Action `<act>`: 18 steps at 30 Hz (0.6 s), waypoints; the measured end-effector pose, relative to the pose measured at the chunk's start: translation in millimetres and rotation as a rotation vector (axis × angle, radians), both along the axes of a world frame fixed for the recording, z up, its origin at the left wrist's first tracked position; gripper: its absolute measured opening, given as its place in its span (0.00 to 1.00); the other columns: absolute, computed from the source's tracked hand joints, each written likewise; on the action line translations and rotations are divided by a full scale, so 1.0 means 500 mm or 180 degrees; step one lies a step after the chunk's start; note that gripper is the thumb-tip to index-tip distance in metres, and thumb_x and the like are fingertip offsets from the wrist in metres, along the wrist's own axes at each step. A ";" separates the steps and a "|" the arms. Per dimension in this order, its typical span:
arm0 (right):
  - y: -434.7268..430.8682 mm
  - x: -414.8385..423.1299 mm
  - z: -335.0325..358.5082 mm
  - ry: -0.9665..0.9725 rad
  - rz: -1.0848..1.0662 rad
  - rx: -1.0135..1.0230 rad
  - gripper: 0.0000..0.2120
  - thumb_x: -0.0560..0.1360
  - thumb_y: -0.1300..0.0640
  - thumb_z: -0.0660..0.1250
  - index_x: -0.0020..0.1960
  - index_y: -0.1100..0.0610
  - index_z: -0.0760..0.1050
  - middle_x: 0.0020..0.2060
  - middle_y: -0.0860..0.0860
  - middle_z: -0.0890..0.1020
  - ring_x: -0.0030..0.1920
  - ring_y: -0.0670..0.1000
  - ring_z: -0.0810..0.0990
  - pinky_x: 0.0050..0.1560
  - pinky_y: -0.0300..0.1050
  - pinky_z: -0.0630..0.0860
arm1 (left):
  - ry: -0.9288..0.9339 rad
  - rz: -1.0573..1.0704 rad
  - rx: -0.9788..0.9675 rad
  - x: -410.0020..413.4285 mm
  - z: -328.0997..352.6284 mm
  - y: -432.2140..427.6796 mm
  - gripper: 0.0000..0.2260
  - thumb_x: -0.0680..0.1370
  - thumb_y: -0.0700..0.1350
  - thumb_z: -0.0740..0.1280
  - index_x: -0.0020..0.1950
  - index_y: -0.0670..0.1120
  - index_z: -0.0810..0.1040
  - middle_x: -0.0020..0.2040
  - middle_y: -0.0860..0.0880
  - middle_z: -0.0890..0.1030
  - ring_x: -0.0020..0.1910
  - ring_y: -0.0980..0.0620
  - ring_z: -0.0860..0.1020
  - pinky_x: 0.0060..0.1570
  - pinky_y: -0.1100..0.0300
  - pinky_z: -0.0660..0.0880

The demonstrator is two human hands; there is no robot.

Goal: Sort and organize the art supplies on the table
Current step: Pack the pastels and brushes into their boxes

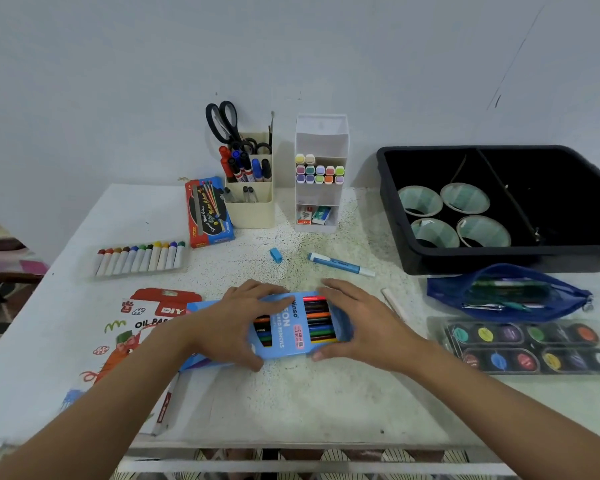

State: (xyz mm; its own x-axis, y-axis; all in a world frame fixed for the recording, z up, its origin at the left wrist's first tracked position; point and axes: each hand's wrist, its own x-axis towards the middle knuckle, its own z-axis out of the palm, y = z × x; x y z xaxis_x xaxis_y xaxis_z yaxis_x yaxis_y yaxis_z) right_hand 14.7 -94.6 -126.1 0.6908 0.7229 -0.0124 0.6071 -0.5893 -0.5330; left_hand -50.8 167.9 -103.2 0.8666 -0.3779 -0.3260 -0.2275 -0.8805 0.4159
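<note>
The left hand (236,329) and right hand (361,323) each grip one end of the blue coloured-pencil box (291,327) on the desk (291,403), fingers over its top, thumbs at its near edge. Behind the box lie a blue eraser (275,255) and a blue pen (340,264). To its right is a watercolour palette (523,344).

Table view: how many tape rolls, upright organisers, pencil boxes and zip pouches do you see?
Tape rolls: 4
Upright organisers: 2
Pencil boxes: 2
Zip pouches: 1
Total: 9
</note>
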 end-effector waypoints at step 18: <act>0.042 -0.004 -0.003 0.0491 -0.1539 0.1442 0.19 0.71 0.60 0.78 0.61 0.52 0.81 0.52 0.47 0.81 0.49 0.45 0.81 0.50 0.36 0.80 | -0.0328 0.0379 -0.0232 -0.015 0.020 -0.018 0.43 0.66 0.57 0.74 0.79 0.59 0.60 0.78 0.59 0.55 0.70 0.56 0.59 0.71 0.61 0.54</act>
